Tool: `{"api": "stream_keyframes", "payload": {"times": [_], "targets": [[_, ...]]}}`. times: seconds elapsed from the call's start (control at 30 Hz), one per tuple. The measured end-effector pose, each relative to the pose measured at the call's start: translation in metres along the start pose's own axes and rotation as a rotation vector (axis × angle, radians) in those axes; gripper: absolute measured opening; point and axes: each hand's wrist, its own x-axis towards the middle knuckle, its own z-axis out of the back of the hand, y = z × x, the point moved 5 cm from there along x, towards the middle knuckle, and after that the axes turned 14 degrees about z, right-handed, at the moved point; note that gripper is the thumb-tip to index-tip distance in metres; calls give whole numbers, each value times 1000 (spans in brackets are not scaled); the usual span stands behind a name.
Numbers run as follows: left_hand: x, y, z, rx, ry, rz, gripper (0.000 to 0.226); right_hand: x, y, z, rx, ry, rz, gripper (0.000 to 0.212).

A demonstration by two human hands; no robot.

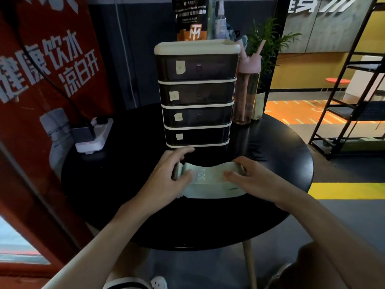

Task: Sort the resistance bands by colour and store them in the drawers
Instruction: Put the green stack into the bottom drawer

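A pale green resistance band (210, 180) marked "30" lies flat on the round black table (129, 184), in front of the drawer unit. My left hand (173, 176) grips its left end, where several band edges are stacked. My right hand (248, 178) grips the right end, thumb on top. The drawer unit (196, 94) stands upright at the table's middle, with a white top and several dark drawers, all closed. Each drawer front carries a small paper label.
A white power strip (91, 138) with a plugged-in black adapter sits at the table's left edge. A pink bottle (246, 90) stands right of the drawers, with a plant behind it. A black metal rack (350, 97) stands on the floor at right.
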Motion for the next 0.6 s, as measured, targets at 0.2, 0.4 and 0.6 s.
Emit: {"api": "stream_keyframes", "payload": {"times": [0.2, 0.4, 0.6], "targets": [[1, -3, -1, -35, 7, -94, 8, -3, 15, 4, -128, 23, 273, 45], [-1, -6, -4, -17, 68, -76, 19, -6, 15, 1, -98, 18, 349, 39], [2, -13, -3, -20, 72, -127, 27, -2, 15, 8, -47, 13, 331, 41]]}}
